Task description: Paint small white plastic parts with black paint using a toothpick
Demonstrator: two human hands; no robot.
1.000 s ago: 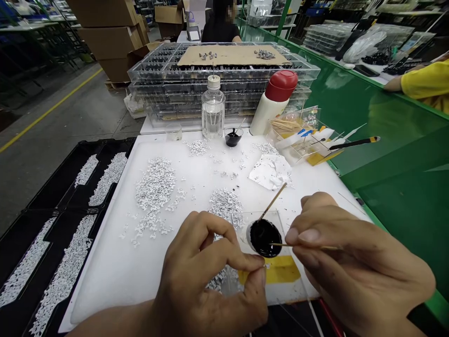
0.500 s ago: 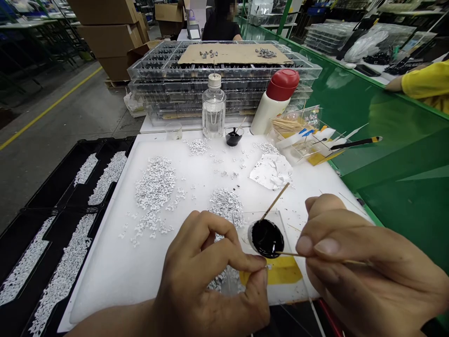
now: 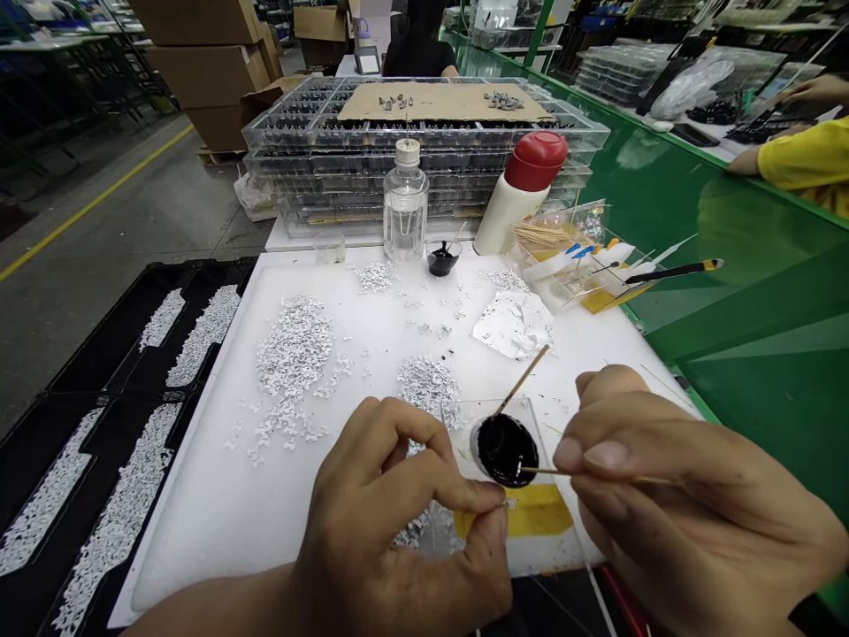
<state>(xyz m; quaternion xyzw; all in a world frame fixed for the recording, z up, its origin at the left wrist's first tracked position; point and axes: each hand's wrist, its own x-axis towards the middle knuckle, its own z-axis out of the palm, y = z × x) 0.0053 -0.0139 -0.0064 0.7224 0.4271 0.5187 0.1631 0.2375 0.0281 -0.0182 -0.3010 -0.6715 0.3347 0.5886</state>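
Observation:
Between thumb and forefinger, my left hand (image 3: 404, 513) pinches a tiny white piece (image 3: 510, 503), mostly covered by the fingertips. My right hand (image 3: 690, 495) is closed on a thin wooden stick (image 3: 554, 471), whose tip dips into the black liquid (image 3: 505, 447) in a small round cup. A second wooden stick (image 3: 521, 382) leans out of that cup. Under the cup lies a clear plate (image 3: 531, 416) with yellow tape (image 3: 547, 511) on it. Just behind my left hand is a pile of small white pieces (image 3: 428, 382), partly hidden by my fingers.
More white pieces (image 3: 292, 354) lie on the white board (image 3: 212, 522), and others fill black trays (image 3: 72, 354) at left. A clear bottle (image 3: 405, 212), a small black-filled cup (image 3: 442, 259), a red-capped flask (image 3: 521, 190) and a tool box (image 3: 577, 265) stand behind. Co-workers sit beyond.
The stick in my right hand has moved slightly left and up, its tip now further into the black liquid. My left hand stays nearly still. At right, a co-worker's hand has come into view.

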